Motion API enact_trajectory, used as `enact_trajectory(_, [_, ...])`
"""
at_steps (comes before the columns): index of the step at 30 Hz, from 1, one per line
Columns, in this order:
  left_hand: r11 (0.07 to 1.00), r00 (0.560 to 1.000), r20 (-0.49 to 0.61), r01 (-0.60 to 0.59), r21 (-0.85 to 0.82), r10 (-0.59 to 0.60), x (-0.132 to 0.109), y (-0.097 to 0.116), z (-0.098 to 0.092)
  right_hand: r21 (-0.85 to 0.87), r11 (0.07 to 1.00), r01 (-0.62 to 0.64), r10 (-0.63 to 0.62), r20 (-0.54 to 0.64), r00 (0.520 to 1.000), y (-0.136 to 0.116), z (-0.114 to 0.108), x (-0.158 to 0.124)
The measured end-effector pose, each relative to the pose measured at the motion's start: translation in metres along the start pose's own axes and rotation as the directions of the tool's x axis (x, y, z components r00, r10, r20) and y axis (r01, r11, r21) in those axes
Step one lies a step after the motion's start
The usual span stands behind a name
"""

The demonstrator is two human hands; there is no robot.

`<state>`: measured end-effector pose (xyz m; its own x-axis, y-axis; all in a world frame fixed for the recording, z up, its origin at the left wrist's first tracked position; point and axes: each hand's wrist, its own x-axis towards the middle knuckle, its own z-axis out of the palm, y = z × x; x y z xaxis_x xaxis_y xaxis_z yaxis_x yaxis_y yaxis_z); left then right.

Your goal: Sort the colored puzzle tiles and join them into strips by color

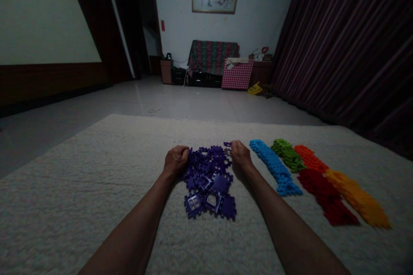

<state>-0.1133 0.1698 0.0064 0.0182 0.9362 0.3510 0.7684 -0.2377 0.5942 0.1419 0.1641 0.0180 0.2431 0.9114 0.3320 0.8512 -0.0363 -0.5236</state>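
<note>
A pile of purple interlocking plastic tiles (pixel 211 176) lies on the pale textured mat, some tiles solid and some with window-like openings. At the pile's far left edge is my left hand (pixel 176 158), its fingers curled closed against the tiles; what it grips, if anything, is hidden. My right hand (pixel 239 153) is closed at the far right of the pile. A purple tile (pixel 227 144) sticks out to the left from its fingers.
Right of the purple pile lie rows of blue tiles (pixel 274 165), green tiles (pixel 288 154), orange tiles (pixel 310 158), red tiles (pixel 327 197) and yellow tiles (pixel 358 197). The mat (pixel 97 180) ends at the tiled floor (pixel 209 105). A dark curtain (pixel 348 43) hangs on the right.
</note>
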Motion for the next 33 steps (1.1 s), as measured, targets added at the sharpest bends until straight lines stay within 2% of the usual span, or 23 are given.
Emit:
enact_trajectory(3, [1.0, 1.0, -0.006, -0.001, 0.001, 0.001, 0.0, -0.001, 0.0, -0.078, 0.994, -0.07, 0.072, 0.025, 0.997, 0.012, -0.009, 0.005])
enact_trajectory(7, [1.0, 1.0, -0.003, -0.008, 0.004, 0.008, 0.001, -0.002, 0.001, -0.138, 0.986, -0.088, 0.093, 0.031, 0.995, 0.02, -0.018, 0.007])
enact_trajectory(15, [1.0, 1.0, -0.011, -0.022, 0.005, 0.022, 0.001, -0.003, 0.002, -0.198, 0.956, -0.216, 0.212, -0.04, 0.976, 0.012, -0.022, 0.001])
enact_trajectory(24, [1.0, 1.0, -0.011, -0.029, 0.011, 0.029, 0.001, -0.005, 0.003, -0.294, 0.94, -0.174, 0.209, 0.092, 0.974, 0.001, -0.021, -0.011])
enact_trajectory(26, [1.0, 1.0, -0.006, -0.025, 0.015, 0.025, 0.001, -0.005, 0.003, -0.3, 0.94, -0.164, 0.196, 0.079, 0.978, 0.003, -0.019, -0.011])
enact_trajectory(31, [1.0, 1.0, 0.001, -0.025, 0.016, 0.025, 0.001, -0.003, 0.001, -0.27, 0.951, -0.149, 0.136, -0.065, 0.989, 0.011, -0.011, -0.008])
enact_trajectory(33, [0.999, 1.0, -0.002, -0.028, 0.015, 0.028, 0.0, -0.002, 0.001, -0.267, 0.953, -0.145, 0.127, -0.085, 0.988, 0.013, -0.009, -0.006])
